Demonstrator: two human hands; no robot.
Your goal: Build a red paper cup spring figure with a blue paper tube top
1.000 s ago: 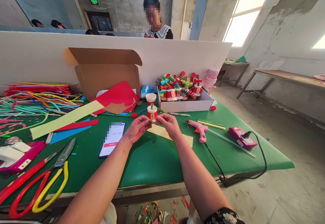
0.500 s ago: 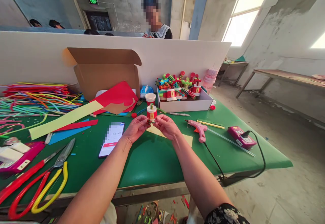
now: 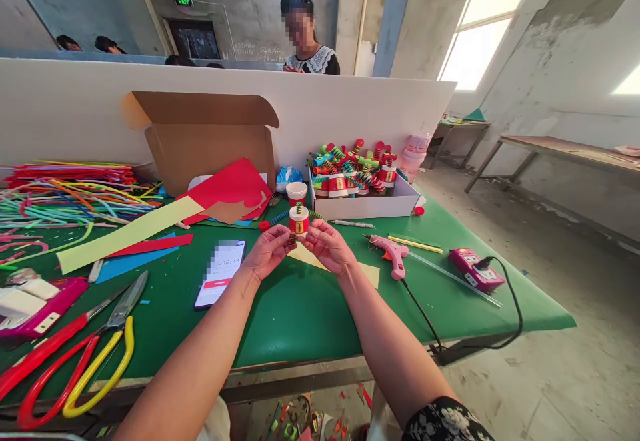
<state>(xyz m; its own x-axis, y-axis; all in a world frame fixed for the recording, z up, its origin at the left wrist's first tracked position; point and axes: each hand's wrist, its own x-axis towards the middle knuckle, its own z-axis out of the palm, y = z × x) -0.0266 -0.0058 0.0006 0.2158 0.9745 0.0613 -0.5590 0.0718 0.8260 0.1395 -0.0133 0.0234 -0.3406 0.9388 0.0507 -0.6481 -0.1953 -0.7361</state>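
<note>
Both hands hold a small red and white paper cup figure (image 3: 299, 222) above the green table. It stands bottom up, with a green coil (image 3: 299, 208) on top and coiled arms out to its sides. My left hand (image 3: 270, 251) is closed at the lower left, its fingertips pinching by a dark coil (image 3: 292, 239) under the cup. My right hand (image 3: 329, 246) is closed on the cup's lower right edge. Just behind stands another paper cup (image 3: 297, 191). Below the hands lies a pale yellow paper sheet (image 3: 370, 275).
A white box (image 3: 367, 209) holds several finished-looking cup figures. On the right lie a pink glue gun (image 3: 397, 255) with its cord and a purple power strip (image 3: 476, 270). Left are a phone (image 3: 220, 274), large scissors (image 3: 120, 314), coloured paper (image 3: 130, 234) and pipe cleaners (image 3: 75, 194).
My right hand has shifted very slightly at the cup's edge, its fingers a little higher. The cup figure stays almost in the same place.
</note>
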